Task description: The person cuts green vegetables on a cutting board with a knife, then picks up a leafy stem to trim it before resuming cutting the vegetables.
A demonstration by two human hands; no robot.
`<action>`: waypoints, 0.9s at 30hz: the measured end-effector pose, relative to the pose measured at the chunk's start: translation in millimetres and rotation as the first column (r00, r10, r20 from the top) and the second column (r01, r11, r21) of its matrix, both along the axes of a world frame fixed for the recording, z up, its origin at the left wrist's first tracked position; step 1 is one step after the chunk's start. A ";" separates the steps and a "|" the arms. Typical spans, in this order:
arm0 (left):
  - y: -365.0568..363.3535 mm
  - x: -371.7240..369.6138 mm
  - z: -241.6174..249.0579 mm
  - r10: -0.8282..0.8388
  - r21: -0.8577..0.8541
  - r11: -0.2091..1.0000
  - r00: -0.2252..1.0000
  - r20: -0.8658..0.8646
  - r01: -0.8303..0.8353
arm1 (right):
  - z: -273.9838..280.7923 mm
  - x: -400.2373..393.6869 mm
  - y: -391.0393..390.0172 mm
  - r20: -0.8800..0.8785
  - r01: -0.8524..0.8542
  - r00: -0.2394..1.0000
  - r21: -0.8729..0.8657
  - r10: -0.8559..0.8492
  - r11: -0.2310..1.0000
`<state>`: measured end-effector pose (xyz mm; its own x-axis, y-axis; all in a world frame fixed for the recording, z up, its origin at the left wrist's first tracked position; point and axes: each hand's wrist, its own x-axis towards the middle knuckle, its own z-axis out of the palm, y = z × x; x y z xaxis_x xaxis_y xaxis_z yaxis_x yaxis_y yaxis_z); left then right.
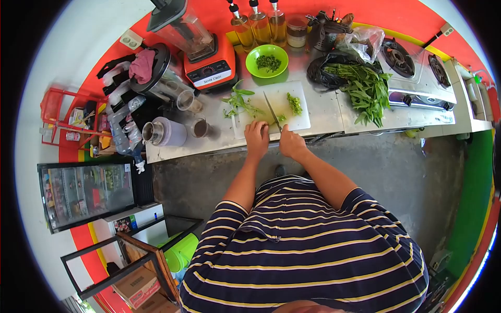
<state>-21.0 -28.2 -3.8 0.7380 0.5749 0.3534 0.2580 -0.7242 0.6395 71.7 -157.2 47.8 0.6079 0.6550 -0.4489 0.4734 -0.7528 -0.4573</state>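
My right hand [293, 143] is closed around the handle of a knife [271, 107], whose blade points away over a white cutting board [300, 121]. My left hand [256, 137] rests at the near edge of the board, fingers bent and together; what lies under them is hidden. Beyond its fingertips, leafy green sprigs [239, 98] spread over the board's left side. Right of the blade lies a small pile of chopped greens [294, 104], with a smaller bit of cut greens [282, 118] near the knife. A green bowl [252, 65] behind the board holds chopped greens [269, 63].
A red blender [210, 71], a glass of dark liquid [200, 128], a clear cup [186, 100] and a metal-topped container [166, 131] stand left. Oil bottles [259, 26] line the back. Rightward are a leafy bunch [368, 94], a black bag [319, 70] and a gas stove [417, 78].
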 end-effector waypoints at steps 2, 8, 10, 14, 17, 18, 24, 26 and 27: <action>-3.7 -3.1 -0.9 0.020 -0.020 1.000 1.000 -0.006 -0.020 | 3.7 11.3 -9.7 -0.005 -0.009 1.000 -0.016 0.009 1.000; -12.9 1.9 4.8 0.118 -0.096 0.987 0.988 -0.095 -0.127 | 5.6 47.4 -31.0 -0.002 -0.066 0.998 -0.050 0.066 0.997; -18.1 8.0 14.6 0.152 -0.101 0.981 0.980 -0.129 -0.166 | 4.1 53.3 -31.0 0.005 -0.094 0.995 -0.052 0.095 0.994; -41.4 18.6 29.2 0.045 -0.033 0.998 0.984 -0.170 -0.051 | -0.5 53.6 -35.2 0.008 -0.127 0.992 -0.047 0.128 0.991; -47.5 29.4 20.1 0.000 -0.045 0.999 0.984 -0.178 -0.008 | 1.1 54.1 -34.9 -0.018 -0.134 0.991 -0.075 0.133 0.988; -49.1 34.8 22.4 0.016 -0.059 0.998 0.986 -0.164 -0.026 | 1.1 55.3 -35.2 -0.032 -0.139 0.990 -0.106 0.136 0.985; -35.9 64.3 22.3 -0.002 -0.140 0.989 0.961 -0.277 -0.038 | 2.8 55.1 -34.7 -0.010 -0.137 0.990 -0.137 0.137 0.981; -33.1 67.7 16.0 -0.007 -0.135 0.990 0.964 -0.264 -0.030 | 7.1 53.6 -33.1 0.007 -0.142 0.989 -0.178 0.145 0.974; -32.4 67.8 15.0 -0.004 -0.118 0.993 0.965 -0.262 -0.028 | 7.7 52.7 -32.2 0.015 -0.151 0.987 -0.207 0.158 0.967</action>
<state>46.8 -60.6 11.2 0.7882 0.6106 0.0776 0.4358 -0.6426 0.6302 124.4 -189.4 55.5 0.5221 0.6383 -0.5656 0.6028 -0.7454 -0.2848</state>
